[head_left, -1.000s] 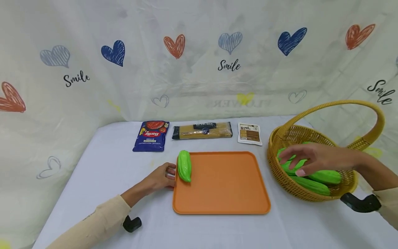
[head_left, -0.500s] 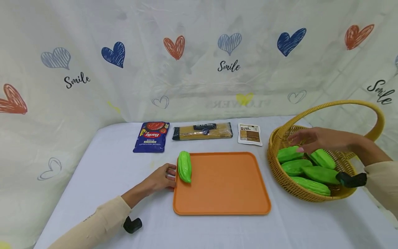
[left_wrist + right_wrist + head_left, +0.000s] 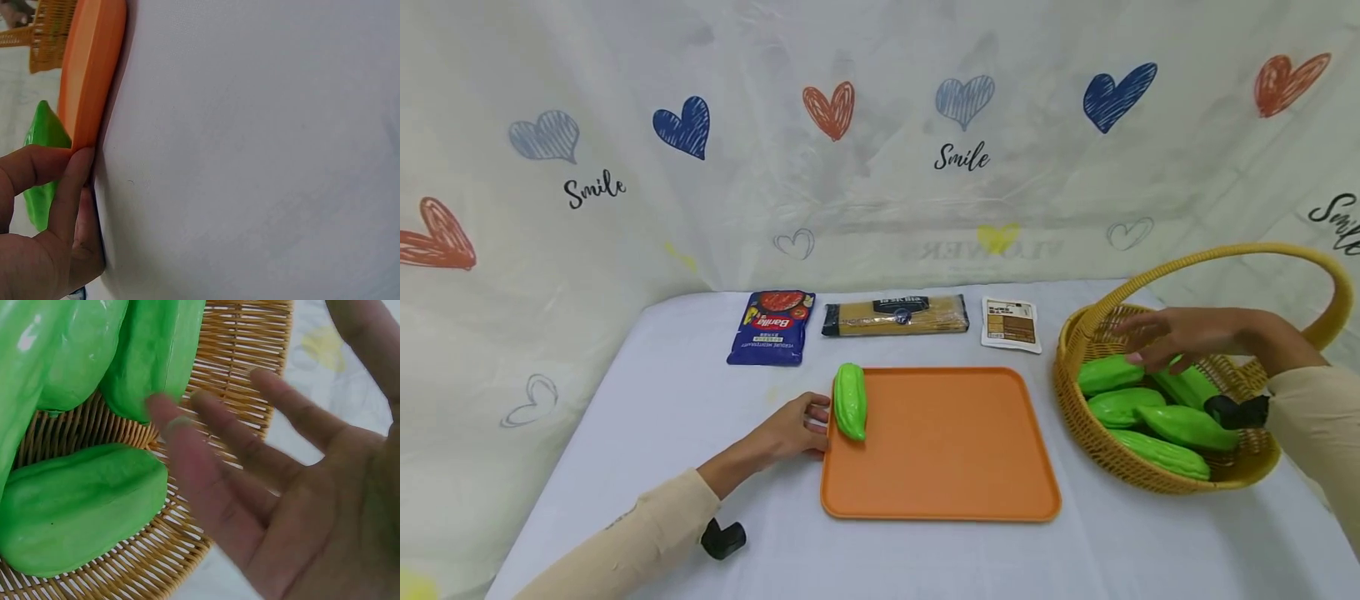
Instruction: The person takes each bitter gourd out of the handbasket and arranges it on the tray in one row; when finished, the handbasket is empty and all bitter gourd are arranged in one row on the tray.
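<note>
In the head view my left hand [image 3: 790, 427] is at the left edge of an orange tray [image 3: 943, 450]. The left wrist view shows its thumb and finger pinching the tray's rim [image 3: 94, 94]. One glossy green bitter melon [image 3: 850, 402] lies along the tray's left side. To the right, a wicker basket [image 3: 1097, 437] holds several more bitter melons [image 3: 1157, 454]. My right hand [image 3: 1195, 336] hovers over the far part of the basket, fingers spread. Seen from the right wrist, its fingertips overlap a melon [image 3: 150, 362], and nothing is in its grasp.
Behind the tray lie a blue Barilla pouch [image 3: 771, 327], a pack of spaghetti [image 3: 895, 315] and a small white-and-brown packet [image 3: 1011, 323]. The basket's tall handle [image 3: 1247, 248] arches over its far side. A printed cloth backdrop [image 3: 880, 192] rises behind the white table [image 3: 685, 400].
My right hand has moved farther back over the basket, uncovering more of the melons inside. The left hand stays at the tray's edge, and the head view has shifted slightly.
</note>
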Demonstrator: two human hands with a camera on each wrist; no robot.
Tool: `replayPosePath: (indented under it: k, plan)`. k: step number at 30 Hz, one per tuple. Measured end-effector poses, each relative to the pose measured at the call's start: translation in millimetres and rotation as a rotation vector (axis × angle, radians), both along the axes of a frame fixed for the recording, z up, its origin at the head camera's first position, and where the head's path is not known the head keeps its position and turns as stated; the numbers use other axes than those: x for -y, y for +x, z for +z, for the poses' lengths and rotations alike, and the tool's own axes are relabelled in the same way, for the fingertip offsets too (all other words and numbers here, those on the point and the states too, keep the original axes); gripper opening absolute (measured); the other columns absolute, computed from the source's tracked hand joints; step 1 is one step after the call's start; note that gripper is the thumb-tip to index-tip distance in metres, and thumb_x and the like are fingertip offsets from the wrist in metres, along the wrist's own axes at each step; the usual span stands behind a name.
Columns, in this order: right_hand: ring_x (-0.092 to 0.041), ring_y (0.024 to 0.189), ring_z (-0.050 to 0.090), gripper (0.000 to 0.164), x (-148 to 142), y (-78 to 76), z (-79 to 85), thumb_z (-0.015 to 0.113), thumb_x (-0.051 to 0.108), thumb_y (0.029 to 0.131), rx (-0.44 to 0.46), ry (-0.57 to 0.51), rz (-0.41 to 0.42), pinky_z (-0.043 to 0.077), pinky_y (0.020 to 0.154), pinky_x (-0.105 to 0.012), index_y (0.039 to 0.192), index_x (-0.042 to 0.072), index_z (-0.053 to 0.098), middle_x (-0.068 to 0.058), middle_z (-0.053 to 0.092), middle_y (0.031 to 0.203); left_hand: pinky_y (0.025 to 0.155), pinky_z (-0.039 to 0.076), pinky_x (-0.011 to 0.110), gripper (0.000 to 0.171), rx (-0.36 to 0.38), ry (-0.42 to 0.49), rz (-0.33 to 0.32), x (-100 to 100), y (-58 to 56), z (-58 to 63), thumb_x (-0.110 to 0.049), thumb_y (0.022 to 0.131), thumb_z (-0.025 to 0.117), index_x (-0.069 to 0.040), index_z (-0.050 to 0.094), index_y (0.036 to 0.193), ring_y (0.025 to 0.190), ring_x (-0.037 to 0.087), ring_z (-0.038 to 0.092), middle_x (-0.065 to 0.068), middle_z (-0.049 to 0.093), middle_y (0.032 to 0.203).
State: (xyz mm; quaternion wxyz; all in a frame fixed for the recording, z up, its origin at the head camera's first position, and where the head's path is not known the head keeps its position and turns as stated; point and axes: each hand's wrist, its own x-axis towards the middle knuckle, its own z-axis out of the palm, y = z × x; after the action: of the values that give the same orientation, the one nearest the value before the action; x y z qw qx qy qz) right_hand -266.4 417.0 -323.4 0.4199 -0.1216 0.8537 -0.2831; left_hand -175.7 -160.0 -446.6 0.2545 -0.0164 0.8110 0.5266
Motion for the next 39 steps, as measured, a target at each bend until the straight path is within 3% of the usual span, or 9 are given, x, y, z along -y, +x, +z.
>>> replayPosePath:
  k: [6,11,18,29,39]
  plan:
    - [-0.039,0.123,0.058,0.081,-4,-5.5,-9.8,0.053,0.033,0.104,0.053,-0.004,-0.022,0.054,0.099,-0.052,0.159,-0.002,0.005,-0.04,0.016,0.156,0.077,0.063,0.035,0.068,0.004,-0.012,0.006,-2,-0.8,-0.6,0.004,0.081,0.075,-0.002,0.046,0.142,0.099,0.022,0.063,0.014,0.056,0.122]
    - [-0.038,0.123,0.058,0.081,-4,-10.0,-16.1,0.053,0.032,0.104,0.041,-0.02,-0.026,0.054,0.098,-0.053,0.158,-0.003,0.004,-0.04,0.013,0.157,0.077,0.063,0.035,0.067,0.0,-0.017,0.002,-3,-2.2,0.0,0.004,0.081,0.075,-0.002,0.046,0.142,0.1,0.023,0.061,0.013,0.055,0.122]
    - [-0.055,0.137,0.038,0.083,5,-14.8,-24.0,0.057,0.03,0.101,-0.012,-0.04,-0.031,0.055,0.098,-0.054,0.158,-0.004,0.007,-0.041,0.008,0.158,0.077,0.063,0.035,0.068,0.007,-0.01,0.002,-2,-3.9,-0.6,0.005,0.081,0.075,-0.002,0.045,0.142,0.1,0.023,0.063,0.014,0.055,0.123]
    - [-0.06,0.141,0.023,0.084,18,-17.5,-36.1,0.064,0.031,0.098,-0.062,-0.029,-0.056,0.058,0.095,-0.05,0.154,-0.01,0.016,-0.043,0.011,0.156,0.079,0.063,0.035,0.069,0.014,-0.018,-0.01,-1,-3.9,-0.3,0.004,0.082,0.075,-0.002,0.044,0.143,0.102,0.024,0.063,0.015,0.054,0.124]
    - [-0.061,0.138,0.029,0.084,26,-18.9,-40.2,0.064,0.034,0.098,-0.119,0.029,-0.003,0.059,0.093,-0.046,0.151,-0.015,0.02,-0.047,0.016,0.151,0.079,0.063,0.035,0.07,0.023,-0.006,-0.007,-1,-3.9,0.2,0.004,0.081,0.075,-0.001,0.043,0.143,0.102,0.024,0.063,0.015,0.054,0.125]
